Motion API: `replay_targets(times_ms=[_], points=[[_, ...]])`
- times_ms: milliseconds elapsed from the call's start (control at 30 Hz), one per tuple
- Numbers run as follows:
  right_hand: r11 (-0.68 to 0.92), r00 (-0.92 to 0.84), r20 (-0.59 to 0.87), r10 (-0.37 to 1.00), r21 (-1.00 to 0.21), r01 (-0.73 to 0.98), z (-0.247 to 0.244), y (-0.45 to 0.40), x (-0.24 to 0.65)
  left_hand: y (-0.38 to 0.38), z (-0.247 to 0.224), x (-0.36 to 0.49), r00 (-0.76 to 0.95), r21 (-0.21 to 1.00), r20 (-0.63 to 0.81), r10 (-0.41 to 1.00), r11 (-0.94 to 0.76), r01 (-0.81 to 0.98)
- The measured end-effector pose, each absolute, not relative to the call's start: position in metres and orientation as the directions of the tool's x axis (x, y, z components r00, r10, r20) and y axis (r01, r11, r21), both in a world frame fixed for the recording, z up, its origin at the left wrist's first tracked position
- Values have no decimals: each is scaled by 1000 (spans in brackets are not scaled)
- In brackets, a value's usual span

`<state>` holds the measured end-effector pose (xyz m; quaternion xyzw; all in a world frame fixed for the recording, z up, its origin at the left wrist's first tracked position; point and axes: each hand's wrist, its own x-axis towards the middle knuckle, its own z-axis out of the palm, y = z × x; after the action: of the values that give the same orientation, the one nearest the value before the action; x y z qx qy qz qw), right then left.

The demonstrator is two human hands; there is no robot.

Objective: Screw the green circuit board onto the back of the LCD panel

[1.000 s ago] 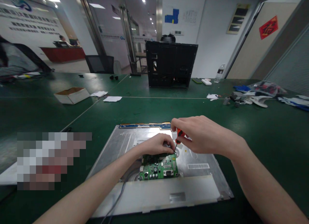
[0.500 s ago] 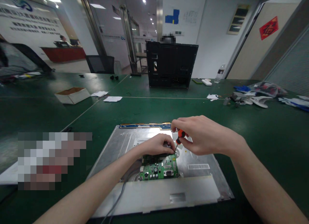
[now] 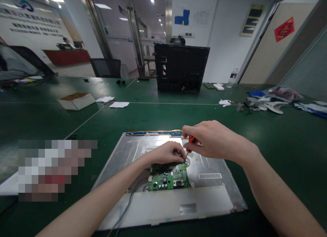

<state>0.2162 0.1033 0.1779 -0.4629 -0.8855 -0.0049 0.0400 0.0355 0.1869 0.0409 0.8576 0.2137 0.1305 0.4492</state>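
Tabletop: you are working at a broad green table (image 3: 153,117), pale seam lines crossing it ahead of you.
Room: past the table stand a mesh-backed chair (image 3: 106,67) and a red desk (image 3: 66,57) on the left, and a door with a red sign (image 3: 284,29) on the right.
Panel: the metal panel (image 3: 212,196) lies flat before you, a blue strip (image 3: 153,133) along its far edge.
Board: the green circuit board (image 3: 167,180) sits on the middle of the panel, near its lower plate.
Right hand: your right hand (image 3: 217,138) has its fingers closed around the red-and-black screwdriver (image 3: 192,140) — tip down at the board's far right corner.
Left hand: your left hand (image 3: 170,152) is half curled over the board's far edge, fingertips beside that tip; you cannot tell whether they pinch anything.
Cable: a grey cable (image 3: 129,203) runs over the panel's near edge, beside your left forearm.
Margins: green tabletop borders the panel's far and right edges — the white box (image 3: 73,105) and papers (image 3: 119,104) lie well beyond, left.
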Motion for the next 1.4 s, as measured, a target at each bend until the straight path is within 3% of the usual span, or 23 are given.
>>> replay_targets(times_ms=[267, 667, 933, 1167, 1400], points=[[656, -649, 98, 755, -142, 742, 178, 99, 220, 187, 42, 36, 879, 824, 34, 476, -511, 245], [581, -576, 89, 813, -35, 813, 176, 103, 216, 187, 42, 36, 874, 818, 25, 485, -512, 261], [647, -639, 100, 763, -128, 752, 177, 98, 218, 186, 42, 36, 875, 822, 26, 483, -508, 256], [630, -625, 80, 776, -117, 767, 178, 98, 217, 186, 42, 36, 875, 819, 29, 483, -514, 256], [564, -561, 76, 824, -14, 826, 176, 103, 214, 185, 44, 35, 876, 814, 28, 481, -520, 259]])
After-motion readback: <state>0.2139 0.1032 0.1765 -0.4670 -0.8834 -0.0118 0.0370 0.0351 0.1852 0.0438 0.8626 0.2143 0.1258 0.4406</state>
